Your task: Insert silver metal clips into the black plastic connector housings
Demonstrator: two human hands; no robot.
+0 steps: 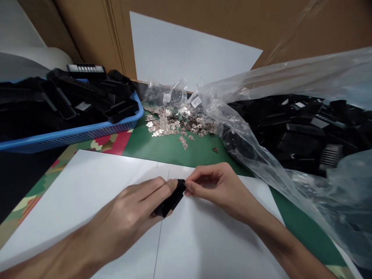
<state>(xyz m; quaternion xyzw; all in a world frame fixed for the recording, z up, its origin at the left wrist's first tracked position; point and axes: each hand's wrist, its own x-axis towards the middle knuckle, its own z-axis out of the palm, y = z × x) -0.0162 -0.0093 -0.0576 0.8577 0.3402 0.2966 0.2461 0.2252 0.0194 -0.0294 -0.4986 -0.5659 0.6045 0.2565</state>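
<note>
Above the white paper [95, 182], my left hand [136, 205] grips a small black plastic case [171, 200], its fingers wrapped over the top. My right hand [215, 186] is closed, with thumb and forefinger pinched together at the far right corner of the case. Whatever sits between those fingertips is too small to make out. Beyond the hands, a heap of small silvery metal plates [165, 123] lies on the green tabletop [145, 145]. One loose plate [215, 150] lies apart from the heap, to its right.
A blue basket [116, 128] piled with black plastic parts [61, 97] stands at the left. On the right, a clear plastic bag [250, 143] holds many more black parts [302, 135]. Small clear bags [165, 93] lie behind the metal plates, before a cardboard wall [290, 23].
</note>
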